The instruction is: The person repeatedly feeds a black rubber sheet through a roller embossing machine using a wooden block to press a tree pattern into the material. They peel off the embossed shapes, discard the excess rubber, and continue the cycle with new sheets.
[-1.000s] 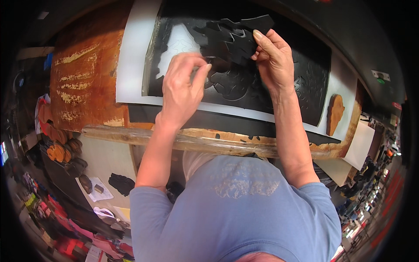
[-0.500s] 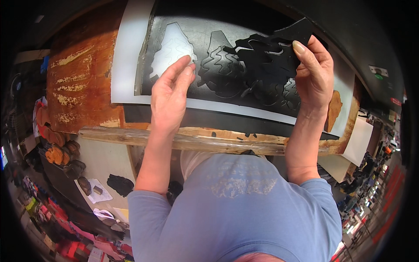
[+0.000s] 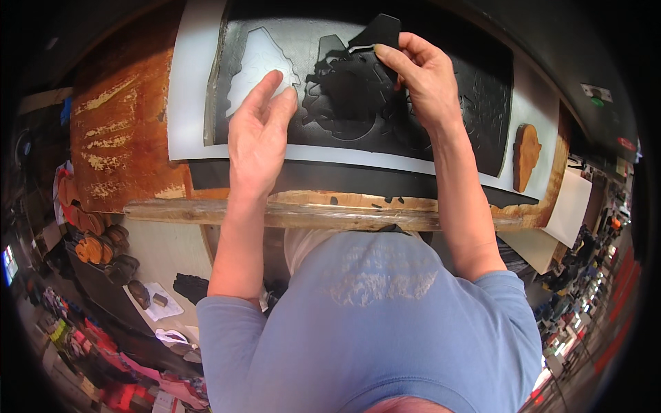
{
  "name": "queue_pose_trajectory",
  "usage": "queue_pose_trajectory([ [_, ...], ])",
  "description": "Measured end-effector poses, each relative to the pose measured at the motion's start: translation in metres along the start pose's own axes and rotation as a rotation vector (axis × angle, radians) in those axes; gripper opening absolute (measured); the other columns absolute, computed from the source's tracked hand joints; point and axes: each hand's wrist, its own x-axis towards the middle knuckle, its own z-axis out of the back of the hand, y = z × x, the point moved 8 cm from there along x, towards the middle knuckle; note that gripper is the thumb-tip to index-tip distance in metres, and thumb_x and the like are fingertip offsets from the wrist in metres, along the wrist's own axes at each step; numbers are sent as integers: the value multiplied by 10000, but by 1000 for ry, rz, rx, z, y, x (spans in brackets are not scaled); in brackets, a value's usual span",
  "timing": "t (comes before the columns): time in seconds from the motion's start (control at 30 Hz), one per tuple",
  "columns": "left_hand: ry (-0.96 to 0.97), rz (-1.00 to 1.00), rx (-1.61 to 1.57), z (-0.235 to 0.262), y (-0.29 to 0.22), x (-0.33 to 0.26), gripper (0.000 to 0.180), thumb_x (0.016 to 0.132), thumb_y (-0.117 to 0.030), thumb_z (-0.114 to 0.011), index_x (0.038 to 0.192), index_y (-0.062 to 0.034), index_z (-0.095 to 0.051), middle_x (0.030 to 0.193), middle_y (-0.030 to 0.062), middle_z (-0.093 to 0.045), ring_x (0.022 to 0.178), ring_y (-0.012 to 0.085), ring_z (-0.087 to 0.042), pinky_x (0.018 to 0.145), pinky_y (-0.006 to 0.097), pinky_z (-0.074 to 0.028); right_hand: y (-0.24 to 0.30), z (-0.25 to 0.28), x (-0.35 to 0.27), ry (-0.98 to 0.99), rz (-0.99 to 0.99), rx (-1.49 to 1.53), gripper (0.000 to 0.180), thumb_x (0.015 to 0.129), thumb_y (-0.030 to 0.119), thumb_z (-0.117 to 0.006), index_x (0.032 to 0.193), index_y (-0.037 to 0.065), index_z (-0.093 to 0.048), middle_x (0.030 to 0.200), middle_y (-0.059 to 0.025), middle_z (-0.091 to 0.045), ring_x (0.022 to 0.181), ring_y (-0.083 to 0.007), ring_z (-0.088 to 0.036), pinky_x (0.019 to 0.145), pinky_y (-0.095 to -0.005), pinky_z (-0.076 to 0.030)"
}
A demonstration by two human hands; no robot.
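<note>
My right hand (image 3: 432,86) pinches a black, jagged-edged cut piece (image 3: 381,29) between thumb and fingers. The piece hangs over a black sheet (image 3: 485,79), and its lower part blends into the dark surface. Its exact lower outline is hard to make out. My left hand (image 3: 258,141) is open, thumb and index finger apart, with nothing between them. It hovers beside a leaf-shaped opening (image 3: 256,58) in the sheet, through which white shows. Other wavy cut outlines mark the sheet to the right of that opening.
Under the sheet lies a white board (image 3: 184,89) on a worn brown wooden table (image 3: 120,103). A brown cutting-die-like block (image 3: 528,158) rests at the right. A wooden rail (image 3: 344,215) runs along the near edge. Brown shaped blocks (image 3: 93,248) are stacked at lower left.
My right hand has carried the black piece left, toward the middle of the sheet. My left hand has shifted slightly left, its thumb and index finger spreading. The brown block is now fully uncovered.
</note>
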Motion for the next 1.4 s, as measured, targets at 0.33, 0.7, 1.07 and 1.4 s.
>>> queue_pose_trajectory([
  [0.33,-16,-29,108,-3,-3,11,695,1063,-271,-687,1554,142,-418,1448,211,-635,1273,190,-630,1110,338,-503,-13,-2,23,27,51,-25,167,954,215,-801,1007,65,-749,784,54,-672,668,-27,-553,619,-202,-437],
  [0.7,-6,-15,93,0,-5,30,778,1034,-341,-737,1558,135,-415,1430,214,-626,1256,201,-649,1098,328,-517,-19,-8,21,274,-142,209,182,988,193,-775,1097,48,-756,896,27,-735,758,-26,-638,671,-190,-484],
  [1.07,30,138,-181,-6,9,44,801,1022,-322,-752,1580,123,-386,1308,135,-658,1193,184,-634,1085,358,-508,-20,-25,26,252,-79,-233,306,954,247,-788,1128,-4,-762,837,-1,-714,743,-69,-625,663,-253,-505],
  [1.4,187,45,-291,-40,15,75,379,970,-26,-749,1306,26,-582,1231,110,-685,1053,175,-704,960,292,-581,1,-32,2,-75,418,-559,332,912,144,-841,1203,10,-756,1033,-44,-711,840,-120,-650,735,-254,-556],
])
